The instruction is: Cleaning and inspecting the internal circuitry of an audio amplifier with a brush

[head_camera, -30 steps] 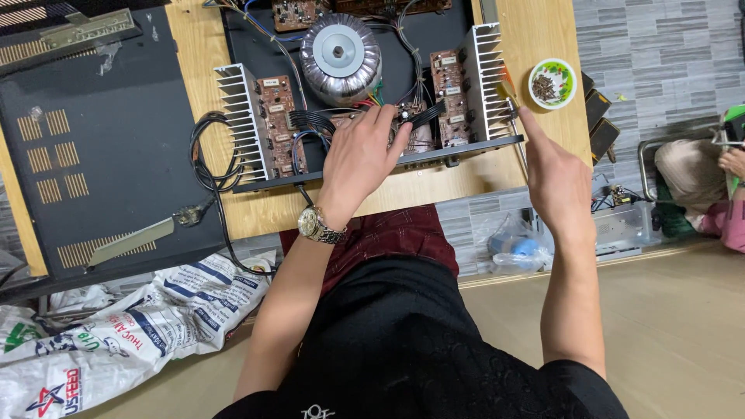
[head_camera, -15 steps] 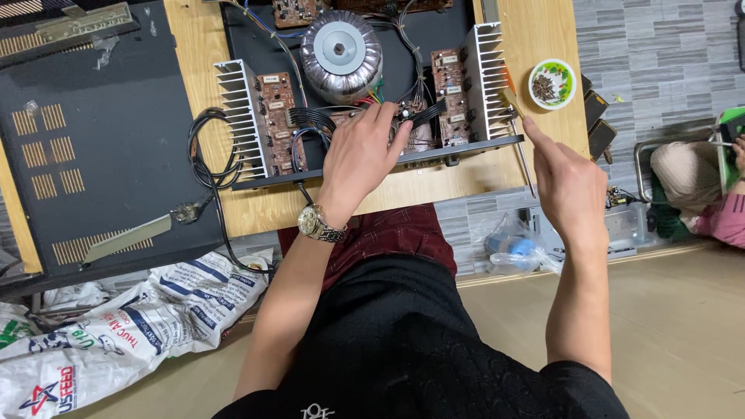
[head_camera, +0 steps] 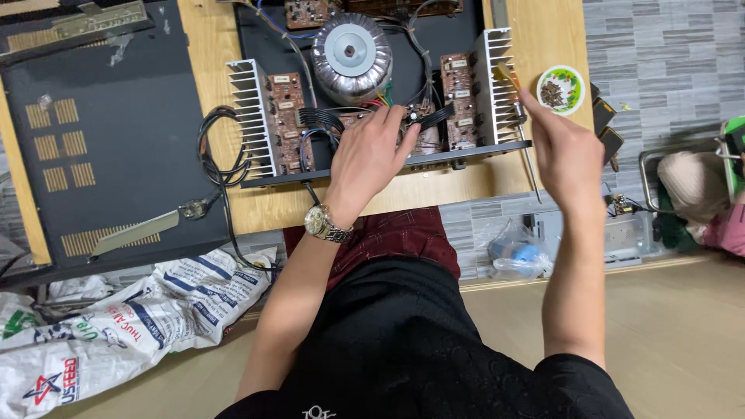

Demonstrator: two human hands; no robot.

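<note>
The left hand [head_camera: 371, 151] lies with its fingers spread, holding nothing, its fingertips pressing among the wires [head_camera: 326, 120] and the small circuit board just in front of the round silver transformer [head_camera: 351, 56], inside the opened amplifier chassis [head_camera: 365, 167]. The right hand [head_camera: 570, 151] is closed around a screwdriver [head_camera: 528, 159] with a yellow handle, held to the right of the transformer, beyond the right finned heat sink [head_camera: 497, 85], its shaft pointing toward the wooden table's [head_camera: 434, 190] near edge. I judge the work goes best if the left fingers keep the wires parted and steady while the tool tip comes in slowly, clear of the fins. A small green-rimmed dish [head_camera: 560, 89] of screws sits further right of the transformer, within easy reach.
</note>
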